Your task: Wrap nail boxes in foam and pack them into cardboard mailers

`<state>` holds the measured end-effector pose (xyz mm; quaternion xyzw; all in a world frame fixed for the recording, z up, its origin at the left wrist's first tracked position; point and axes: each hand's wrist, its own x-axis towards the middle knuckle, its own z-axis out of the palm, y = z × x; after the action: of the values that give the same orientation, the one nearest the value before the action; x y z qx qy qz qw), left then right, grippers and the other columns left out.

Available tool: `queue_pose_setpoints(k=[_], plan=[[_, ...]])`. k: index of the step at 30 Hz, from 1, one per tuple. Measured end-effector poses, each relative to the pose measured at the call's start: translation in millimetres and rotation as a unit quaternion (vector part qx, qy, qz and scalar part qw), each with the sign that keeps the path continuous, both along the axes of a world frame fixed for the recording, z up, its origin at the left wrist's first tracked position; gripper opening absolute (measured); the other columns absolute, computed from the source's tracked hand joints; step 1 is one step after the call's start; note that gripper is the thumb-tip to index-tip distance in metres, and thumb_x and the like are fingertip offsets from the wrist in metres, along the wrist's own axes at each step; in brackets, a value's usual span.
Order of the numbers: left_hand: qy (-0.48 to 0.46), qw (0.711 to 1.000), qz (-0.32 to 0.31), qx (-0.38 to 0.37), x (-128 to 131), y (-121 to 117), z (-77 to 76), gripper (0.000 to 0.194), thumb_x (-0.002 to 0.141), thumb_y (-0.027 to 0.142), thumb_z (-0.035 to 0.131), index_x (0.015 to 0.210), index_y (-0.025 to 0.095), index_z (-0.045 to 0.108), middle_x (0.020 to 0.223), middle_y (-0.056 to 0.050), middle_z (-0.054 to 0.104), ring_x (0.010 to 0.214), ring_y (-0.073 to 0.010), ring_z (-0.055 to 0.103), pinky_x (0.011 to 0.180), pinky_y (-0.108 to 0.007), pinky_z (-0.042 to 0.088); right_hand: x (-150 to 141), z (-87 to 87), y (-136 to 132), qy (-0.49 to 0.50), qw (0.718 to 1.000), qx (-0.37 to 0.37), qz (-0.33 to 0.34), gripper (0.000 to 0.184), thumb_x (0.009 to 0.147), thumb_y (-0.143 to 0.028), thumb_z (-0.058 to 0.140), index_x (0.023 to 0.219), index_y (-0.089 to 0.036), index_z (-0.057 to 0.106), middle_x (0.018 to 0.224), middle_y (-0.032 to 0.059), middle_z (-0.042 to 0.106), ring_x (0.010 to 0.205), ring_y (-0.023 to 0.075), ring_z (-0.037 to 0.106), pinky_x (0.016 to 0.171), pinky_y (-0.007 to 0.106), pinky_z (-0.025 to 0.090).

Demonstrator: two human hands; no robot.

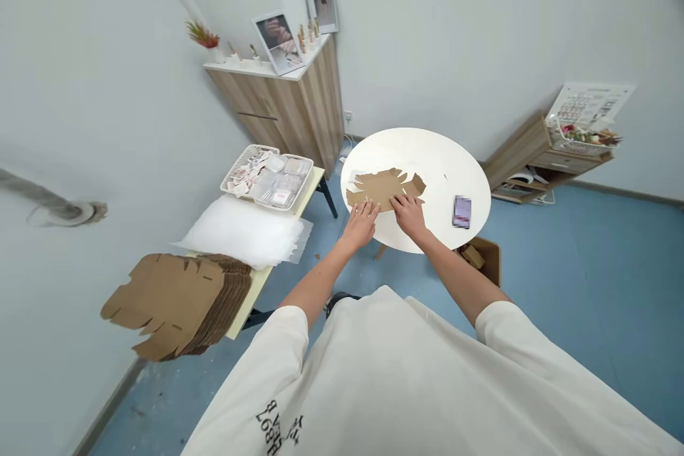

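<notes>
A flat brown cardboard box blank (382, 189) with slotted flaps lies on the white round table (443, 157); its right-hand flap is bent upward. At its near left edge is my left hand (362, 223), a ring on one finger, with the fingers bent over the cardboard. My right hand (409, 215) grips the near edge further right, close to the raised flap. Both thumbs are only partly visible. To the right of my right hand a phone (462, 212) lies on the tabletop. Something pale and flat sits partly under the blank's left end.
A side table (256, 299) at left bears a stack of cardboard blanks (176, 299), white packing sheets (240, 231) and white baskets (288, 182) of small packets. An open carton (489, 260) stands below the round table at right. Behind are a wooden cabinet (288, 107) and low shelf (521, 149).
</notes>
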<state>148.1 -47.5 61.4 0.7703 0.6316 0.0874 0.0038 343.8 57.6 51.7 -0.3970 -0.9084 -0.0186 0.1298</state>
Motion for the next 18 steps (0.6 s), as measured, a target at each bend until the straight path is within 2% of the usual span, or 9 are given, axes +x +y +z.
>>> queue_pose_setpoints(k=[3,7,11,18], plan=[[0.003,0.999,-0.038,-0.031,19.8,24.2,-19.1,0.069,0.095,0.016,0.043,0.161,0.018,0.025,0.164,-0.016,0.033,0.151,-0.0298,0.03,0.124,-0.052,0.019,28.1,-20.6,5.7,-0.015,0.998,-0.035,-0.044,0.05,0.098,-0.014,0.036,0.143,-0.02,0.056,0.138,0.0142,0.06,0.121,0.0321,0.047,0.101,0.044,0.028],[0.006,0.993,-0.085,-0.086,29.7,51.4,-48.0,0.071,0.091,0.01,0.044,0.16,0.018,0.028,0.163,-0.016,0.036,0.15,-0.029,0.032,0.122,-0.05,0.023,45.7,-50.4,8.3,-0.038,0.992,-0.078,-0.09,0.048,0.097,-0.015,0.039,0.14,-0.02,0.059,0.134,0.0147,0.061,0.12,0.0327,0.047,0.099,0.043,0.028],[0.001,0.985,-0.13,-0.114,24.9,81.2,-68.5,0.066,0.093,0.01,0.041,0.158,0.018,0.032,0.16,-0.017,0.04,0.148,-0.0291,0.036,0.12,-0.05,0.026,46.1,-72.0,17.6,-0.055,0.987,-0.095,-0.117,0.045,0.099,-0.015,0.036,0.135,-0.02,0.063,0.127,0.0141,0.064,0.115,0.0306,0.049,0.097,0.041,0.028],[-0.007,0.97,-0.179,-0.167,1.0,144.2,-93.5,0.059,0.094,0.011,0.04,0.153,0.016,0.039,0.156,-0.019,0.044,0.142,-0.0288,0.043,0.118,-0.049,0.029,26.4,-93.6,52.7,-0.099,0.967,-0.157,-0.172,0.042,0.098,-0.012,0.037,0.128,-0.02,0.065,0.121,0.0137,0.065,0.109,0.0287,0.051,0.092,0.039,0.03]])
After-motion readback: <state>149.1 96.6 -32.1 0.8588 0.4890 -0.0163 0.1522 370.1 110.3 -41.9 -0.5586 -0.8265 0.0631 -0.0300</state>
